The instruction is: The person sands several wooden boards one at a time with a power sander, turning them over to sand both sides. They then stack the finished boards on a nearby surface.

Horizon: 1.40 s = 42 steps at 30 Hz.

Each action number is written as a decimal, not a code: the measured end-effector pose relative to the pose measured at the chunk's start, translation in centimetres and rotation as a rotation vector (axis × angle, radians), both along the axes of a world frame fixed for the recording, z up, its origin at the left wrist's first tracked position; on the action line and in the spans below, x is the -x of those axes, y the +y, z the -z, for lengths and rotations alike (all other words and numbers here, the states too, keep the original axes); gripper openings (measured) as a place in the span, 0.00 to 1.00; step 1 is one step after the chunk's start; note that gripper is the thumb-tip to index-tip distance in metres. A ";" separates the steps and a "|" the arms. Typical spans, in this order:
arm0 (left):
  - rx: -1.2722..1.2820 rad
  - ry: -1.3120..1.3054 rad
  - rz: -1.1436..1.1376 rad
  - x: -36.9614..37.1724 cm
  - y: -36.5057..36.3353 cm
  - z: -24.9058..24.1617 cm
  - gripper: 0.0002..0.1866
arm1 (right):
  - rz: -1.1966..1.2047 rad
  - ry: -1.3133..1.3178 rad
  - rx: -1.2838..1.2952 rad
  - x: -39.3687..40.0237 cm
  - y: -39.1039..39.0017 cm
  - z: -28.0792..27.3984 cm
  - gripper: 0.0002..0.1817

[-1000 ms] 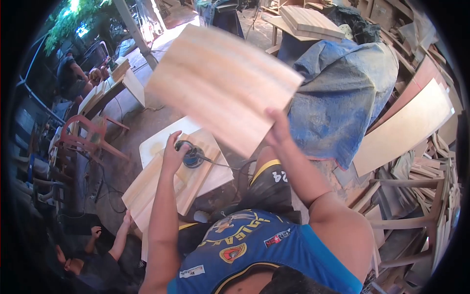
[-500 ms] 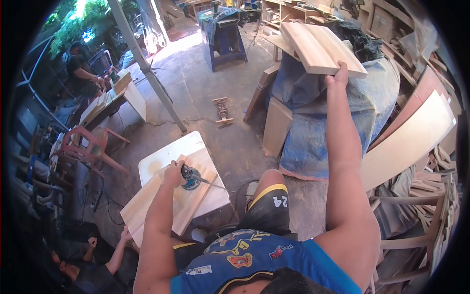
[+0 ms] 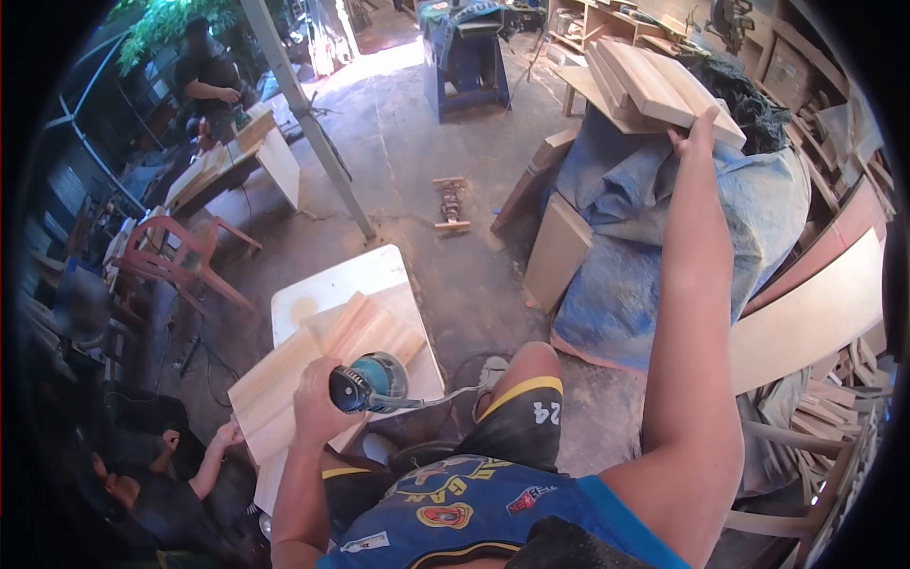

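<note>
My left hand is wrapped round a teal electric sander, its round pad turned toward me and its cord trailing to the right. Beneath it, pale striped wooden boards lie across a white table. My right arm is stretched far out, and the right hand grips the near edge of a thick wooden board. That board lies at the top of a small stack above a blue tarp-covered pile. Most fingers of the right hand are hidden under the board.
A co-worker's hand is near the table's left end. Another person stands at a bench at the back left. A red plastic chair, a metal post and leaning boards stand around. Wood scraps are piled at right.
The sander has come up off the board toward me, held in my left hand. My right hand still grips its board, now lying closer over the stack. The view has shifted slightly.
</note>
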<state>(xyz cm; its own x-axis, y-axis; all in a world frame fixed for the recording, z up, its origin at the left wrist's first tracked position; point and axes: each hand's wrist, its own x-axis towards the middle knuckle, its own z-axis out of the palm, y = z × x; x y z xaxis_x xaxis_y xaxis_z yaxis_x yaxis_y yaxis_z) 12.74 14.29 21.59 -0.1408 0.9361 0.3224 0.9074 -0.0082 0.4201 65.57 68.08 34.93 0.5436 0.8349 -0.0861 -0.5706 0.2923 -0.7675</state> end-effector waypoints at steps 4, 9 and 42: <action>0.009 0.001 -0.008 -0.4 -2.2 -0.6 0.43 | 0.076 -0.323 0.044 2.7 -4.8 -0.5 0.50; -0.004 -0.012 -0.047 -0.8 -3.8 -0.1 0.44 | 0.607 -1.527 -0.096 5.8 -1.1 7.8 0.57; 0.172 -0.930 0.191 1.6 -2.0 8.6 0.58 | -1.256 -1.963 -0.554 38.0 -43.5 16.7 0.50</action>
